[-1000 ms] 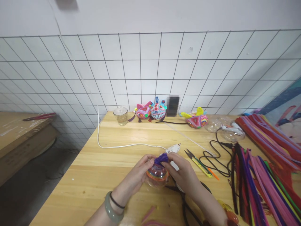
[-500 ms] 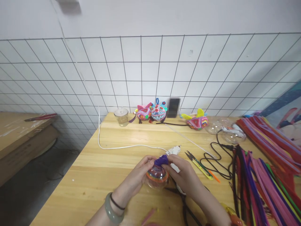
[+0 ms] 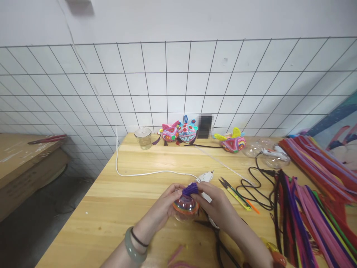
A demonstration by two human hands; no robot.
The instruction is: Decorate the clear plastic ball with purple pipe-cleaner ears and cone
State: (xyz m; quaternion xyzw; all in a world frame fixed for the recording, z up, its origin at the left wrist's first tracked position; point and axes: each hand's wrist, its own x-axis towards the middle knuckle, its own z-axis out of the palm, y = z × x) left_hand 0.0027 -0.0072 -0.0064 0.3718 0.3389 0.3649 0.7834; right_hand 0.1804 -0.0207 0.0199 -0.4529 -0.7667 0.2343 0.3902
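Observation:
A clear plastic ball with orange and rainbow bands round it is held low over the table. On its top sits a piece of purple fuzzy strip. My left hand grips the ball's left side, thumb and finger at the purple strip's left edge. From the right, my right hand pinches the strip's other end. Just behind and under the right hand lies a white glue gun, partly hidden. Black-handled scissors lie beneath the right wrist, also partly covered.
Yellow snips and an orange pen lie to the right, beside a looped black cable. Bundles of coloured fuzzy strips fill the right side. Along the back stand a glass cup, colourful fish-like ornaments and clear plastic shells.
The view has shifted very slightly. Both hands keep their hold on the ball and the purple strip, with hardly any movement.

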